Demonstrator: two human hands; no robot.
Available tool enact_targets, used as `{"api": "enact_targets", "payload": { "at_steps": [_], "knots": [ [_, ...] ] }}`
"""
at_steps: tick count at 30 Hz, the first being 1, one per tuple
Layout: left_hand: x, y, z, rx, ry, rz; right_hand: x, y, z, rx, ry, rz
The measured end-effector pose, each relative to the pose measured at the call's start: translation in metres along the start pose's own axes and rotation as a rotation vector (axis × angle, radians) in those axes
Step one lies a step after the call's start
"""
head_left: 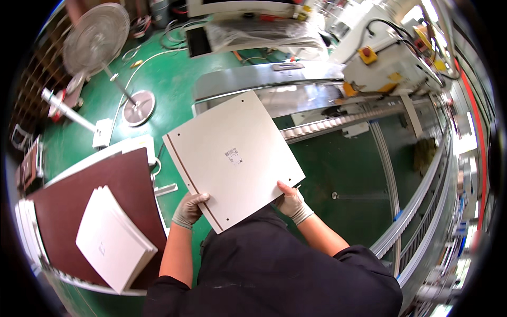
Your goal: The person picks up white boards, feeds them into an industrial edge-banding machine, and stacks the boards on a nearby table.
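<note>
A square white panel (248, 142) is held in front of my body, tilted, with small dark holes near its corners. A brown groove runs along its left edge, and a small printed label (233, 156) sits near its middle. My left hand (189, 210), in a light work glove, grips the lower left edge with the thumb on top. Gloved with bare fingertips showing, my right hand (293, 202) grips the lower right corner, thumb on the face. The other fingers of both hands are mostly hidden under the panel.
At left, a stack of white panels (113, 240) lies on a brown board (63, 195). Beyond stands a fan (96, 39) on a round base. A metal machine bed (269, 79) and roller rail (322, 127) are ahead; a conveyor frame (417, 211) curves along the right.
</note>
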State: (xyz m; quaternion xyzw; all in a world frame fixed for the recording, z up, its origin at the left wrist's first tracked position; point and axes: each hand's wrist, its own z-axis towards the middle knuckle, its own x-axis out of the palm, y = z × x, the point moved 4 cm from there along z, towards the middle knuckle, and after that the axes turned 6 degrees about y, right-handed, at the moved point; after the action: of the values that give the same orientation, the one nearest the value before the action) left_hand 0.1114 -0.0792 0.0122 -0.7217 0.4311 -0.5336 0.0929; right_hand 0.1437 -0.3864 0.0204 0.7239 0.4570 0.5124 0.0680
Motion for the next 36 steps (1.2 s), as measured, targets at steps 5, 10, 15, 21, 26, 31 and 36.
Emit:
{"api": "enact_targets", "payload": {
  "at_steps": [5,10,15,21,26,31,36],
  "knots": [
    [0.022,0.020,0.083,-0.170,0.147,0.016,-0.052,0.027,0.002,-0.131,-0.098,0.142],
    [0.058,0.024,0.145,-0.159,0.156,0.243,-0.077,0.053,0.017,-0.273,-0.224,0.241],
    [0.105,0.035,0.154,-0.283,0.034,0.402,-0.120,0.080,0.053,-0.388,-0.266,0.427],
    [0.144,0.023,0.186,-0.418,0.031,0.941,-0.109,0.062,0.064,-0.391,-0.317,0.034],
    [0.166,-0.006,0.210,-0.383,0.092,1.522,-0.068,0.069,0.069,-0.067,-0.318,0.211],
    [0.166,-0.055,0.243,0.345,-0.066,1.787,-0.102,0.096,0.078,-0.165,-0.294,0.185],
    [0.162,-0.074,0.275,0.552,-0.320,1.846,-0.135,0.118,0.086,-0.097,-0.351,0.320]
  ]
}}
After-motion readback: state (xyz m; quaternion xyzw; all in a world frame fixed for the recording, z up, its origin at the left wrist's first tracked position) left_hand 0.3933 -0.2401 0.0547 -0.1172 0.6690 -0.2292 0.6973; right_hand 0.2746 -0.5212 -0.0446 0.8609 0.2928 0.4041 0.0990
